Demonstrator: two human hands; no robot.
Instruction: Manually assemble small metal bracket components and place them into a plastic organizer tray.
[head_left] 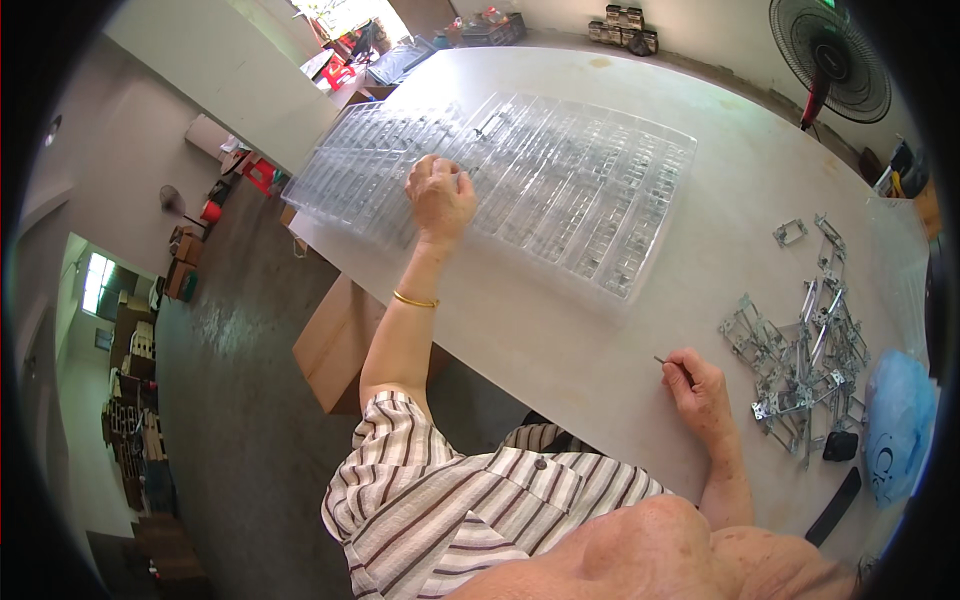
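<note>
My left hand (440,203), fingers curled together, is over the near edge of two transparent plastic trays. What it holds, if anything, is hidden. The left tray (350,165) and the right tray (655,215) are divided into long rows with small metal parts in them. A loose metal bracket (492,126) lies on top of the right tray. Low over the table, my right hand (700,397) pinches a thin dark metal pin (659,359) between thumb and forefinger. Right of that hand lies a tangled heap of metal brackets (800,370).
The white table (560,355) curves around my front. A blue plastic bag (897,420), a small black object (841,446) and a black strip (835,507) lie at the right. Beyond the table stands a fan (832,62); a cardboard box (340,345) is below its left edge.
</note>
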